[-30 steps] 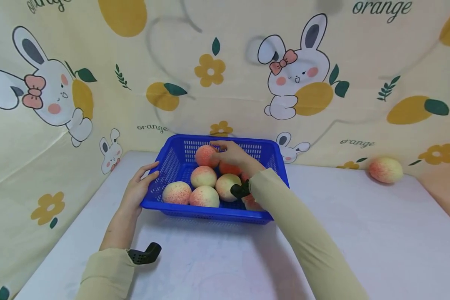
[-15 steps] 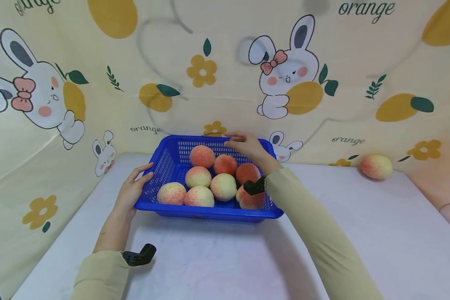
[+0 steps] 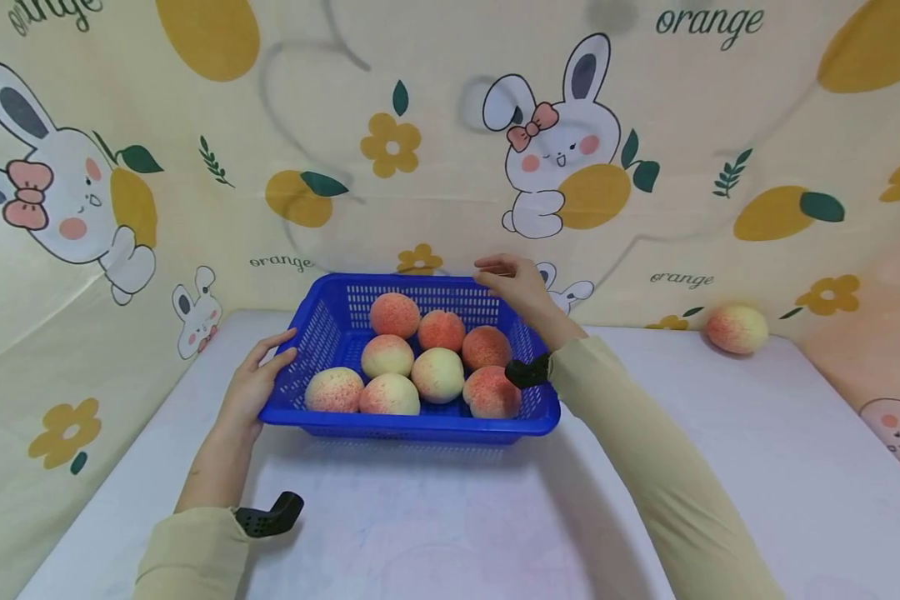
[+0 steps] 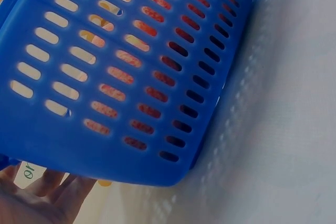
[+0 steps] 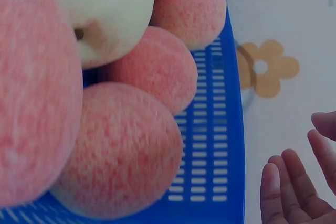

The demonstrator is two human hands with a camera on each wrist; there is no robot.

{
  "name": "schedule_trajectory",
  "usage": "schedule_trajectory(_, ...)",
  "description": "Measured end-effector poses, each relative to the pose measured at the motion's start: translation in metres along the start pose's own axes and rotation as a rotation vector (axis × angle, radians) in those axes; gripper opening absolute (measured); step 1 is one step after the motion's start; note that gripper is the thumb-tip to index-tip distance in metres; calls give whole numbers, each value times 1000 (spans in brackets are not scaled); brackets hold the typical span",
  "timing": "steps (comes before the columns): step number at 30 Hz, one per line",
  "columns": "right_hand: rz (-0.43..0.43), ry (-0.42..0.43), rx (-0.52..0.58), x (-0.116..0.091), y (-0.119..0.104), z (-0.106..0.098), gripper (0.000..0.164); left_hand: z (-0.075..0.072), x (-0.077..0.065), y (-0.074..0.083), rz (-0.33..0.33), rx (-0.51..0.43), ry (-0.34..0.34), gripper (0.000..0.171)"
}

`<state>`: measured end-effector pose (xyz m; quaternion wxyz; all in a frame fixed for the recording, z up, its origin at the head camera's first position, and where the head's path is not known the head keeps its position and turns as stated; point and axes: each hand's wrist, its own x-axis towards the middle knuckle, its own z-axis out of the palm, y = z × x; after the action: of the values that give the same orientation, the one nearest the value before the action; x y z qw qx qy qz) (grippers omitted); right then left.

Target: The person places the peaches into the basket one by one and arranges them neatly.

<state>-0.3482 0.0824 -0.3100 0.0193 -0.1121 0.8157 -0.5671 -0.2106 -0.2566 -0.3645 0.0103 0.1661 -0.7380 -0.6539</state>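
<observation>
A blue plastic basket with slotted walls holds several peaches, some deep red-orange, others pale yellow with a red blush. My left hand grips the basket's left rim; in the left wrist view its fingers show beyond the basket edge. My right hand hovers by the back right rim, fingers loosely bent and holding nothing. Nearest to it in the basket are the red peaches at the back and right, among them one red peach. In the right wrist view, the right hand appears outside the basket wall.
A single yellow-and-red peach lies far right on the white table, close to the wall. Behind stands a cream backdrop printed with rabbits and oranges. Each wrist carries a black camera mount.
My right hand has let go of a red-orange peach at the back of the basket and moved right and up toward the back rim. The left hand stays on the basket; the view has shifted slightly.
</observation>
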Motion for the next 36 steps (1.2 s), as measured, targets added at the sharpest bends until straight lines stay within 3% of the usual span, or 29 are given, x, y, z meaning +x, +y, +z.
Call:
schedule_trajectory(23, 16, 144, -39, -9, 12, -52, 37, 1, -1, 1, -5, -15, -8, 48)
schedule_trajectory(36, 75, 217, -51, -16, 26, -83, 39, 2, -3, 3, -10, -19, -18, 50)
